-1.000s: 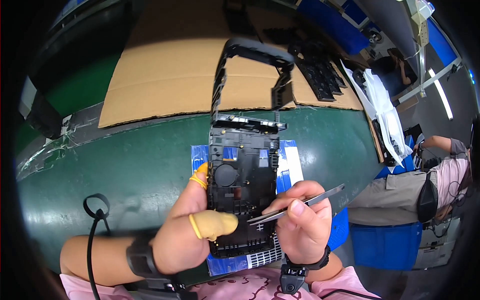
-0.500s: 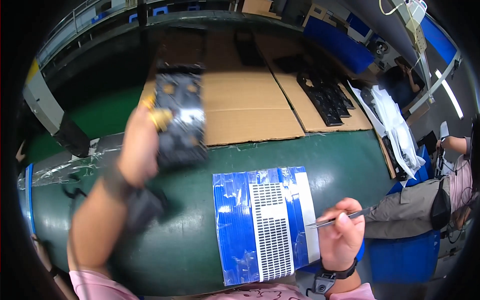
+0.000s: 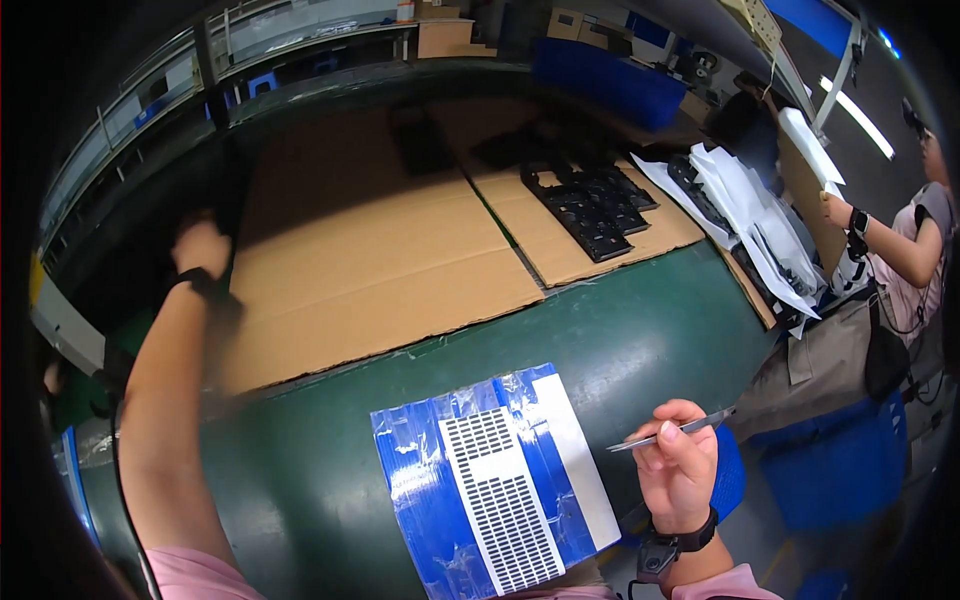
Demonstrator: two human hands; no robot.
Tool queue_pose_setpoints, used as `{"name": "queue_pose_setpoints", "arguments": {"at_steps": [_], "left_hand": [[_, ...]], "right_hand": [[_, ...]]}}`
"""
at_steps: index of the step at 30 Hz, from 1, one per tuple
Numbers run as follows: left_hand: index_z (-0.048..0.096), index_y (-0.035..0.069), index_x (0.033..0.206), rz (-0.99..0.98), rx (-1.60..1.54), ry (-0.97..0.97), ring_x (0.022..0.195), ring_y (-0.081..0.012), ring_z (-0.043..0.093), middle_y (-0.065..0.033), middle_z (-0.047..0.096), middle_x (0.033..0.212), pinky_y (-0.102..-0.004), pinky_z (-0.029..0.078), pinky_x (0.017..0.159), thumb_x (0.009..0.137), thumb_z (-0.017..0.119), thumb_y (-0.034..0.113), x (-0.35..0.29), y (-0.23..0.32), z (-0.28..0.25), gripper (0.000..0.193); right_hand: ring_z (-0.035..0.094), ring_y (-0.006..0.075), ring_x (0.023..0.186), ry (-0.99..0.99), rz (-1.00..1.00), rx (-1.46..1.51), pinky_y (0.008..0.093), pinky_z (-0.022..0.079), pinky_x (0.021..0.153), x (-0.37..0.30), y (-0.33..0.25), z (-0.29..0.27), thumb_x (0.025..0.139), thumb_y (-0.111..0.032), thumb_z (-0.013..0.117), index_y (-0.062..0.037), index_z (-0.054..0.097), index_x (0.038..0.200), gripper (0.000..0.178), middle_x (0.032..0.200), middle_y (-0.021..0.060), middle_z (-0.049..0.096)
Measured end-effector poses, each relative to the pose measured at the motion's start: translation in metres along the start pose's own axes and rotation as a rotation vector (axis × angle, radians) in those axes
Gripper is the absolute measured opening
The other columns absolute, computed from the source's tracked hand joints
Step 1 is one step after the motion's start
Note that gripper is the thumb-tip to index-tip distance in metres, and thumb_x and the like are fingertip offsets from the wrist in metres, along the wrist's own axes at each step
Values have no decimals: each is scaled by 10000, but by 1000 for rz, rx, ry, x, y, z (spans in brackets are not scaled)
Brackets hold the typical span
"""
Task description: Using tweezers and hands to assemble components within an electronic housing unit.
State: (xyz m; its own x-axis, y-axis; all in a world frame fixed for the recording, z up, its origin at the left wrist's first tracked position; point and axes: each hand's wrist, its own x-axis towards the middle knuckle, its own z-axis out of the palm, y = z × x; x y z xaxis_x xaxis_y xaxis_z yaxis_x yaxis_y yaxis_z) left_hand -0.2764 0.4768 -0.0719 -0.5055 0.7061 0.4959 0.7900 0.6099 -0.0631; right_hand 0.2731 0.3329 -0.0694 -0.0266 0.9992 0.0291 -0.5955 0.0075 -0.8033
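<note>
Nearest, a blue board (image 3: 425, 500) is laid at a slant on the green tabletop (image 3: 640, 335). A white sheet (image 3: 505, 510) with rows of small black pieces is carried along its middle, probably fixed flat so that single pieces can be picked at without the sheet sliding. A plain white strip (image 3: 577, 460) is run along the board's right side.

Just right of the board, the right hand (image 3: 680, 470) is raised with its fingers curled in, and slim metal tweezers (image 3: 715, 418) are held between thumb and fingers. They are gripped pen-fashion, the tips pointed toward the board, a hold likely chosen for fine control; nothing can be made out between the tips.

Beyond the board, cardboard (image 3: 380, 290) is spread over the tabletop, perhaps as padding against scratches. Far to the board's left, past the cardboard's left edge, the left hand (image 3: 203, 246) is stretched out on a long arm; it is blurred and in shadow, so how far its fingers are parted, or whether anything is grasped, cannot be told.

Beyond the board to the right, black moulded panels (image 3: 590, 215) are laid overlapping on the cardboard, seemingly to save room. Farther right, more dark parts are covered by white wrapping sheets (image 3: 750, 225), presumably for protection.
</note>
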Motion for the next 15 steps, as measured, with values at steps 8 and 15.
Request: {"name": "queue_pose_setpoints", "arguments": {"at_steps": [8, 15], "left_hand": [[479, 23, 1160, 553, -738, 107, 1034, -351, 495, -229, 503, 1133, -412, 400, 880, 780, 494, 215, -3, 260, 2, 426], [562, 10, 1040, 534, -776, -396, 936, -362, 543, -218, 577, 989, -393, 430, 800, 841, 481, 278, -21, 258, -2, 344]], "right_hand": [[514, 126, 525, 64, 57, 64, 199, 378, 466, 5, 6, -3, 762, 31, 543, 40, 539, 906, 145, 755, 217, 616], [530, 131, 562, 49, 162, 37, 195, 373, 474, 3, 1, -9, 769, 42, 543, 55, 538, 921, 153, 745, 171, 607]]}}
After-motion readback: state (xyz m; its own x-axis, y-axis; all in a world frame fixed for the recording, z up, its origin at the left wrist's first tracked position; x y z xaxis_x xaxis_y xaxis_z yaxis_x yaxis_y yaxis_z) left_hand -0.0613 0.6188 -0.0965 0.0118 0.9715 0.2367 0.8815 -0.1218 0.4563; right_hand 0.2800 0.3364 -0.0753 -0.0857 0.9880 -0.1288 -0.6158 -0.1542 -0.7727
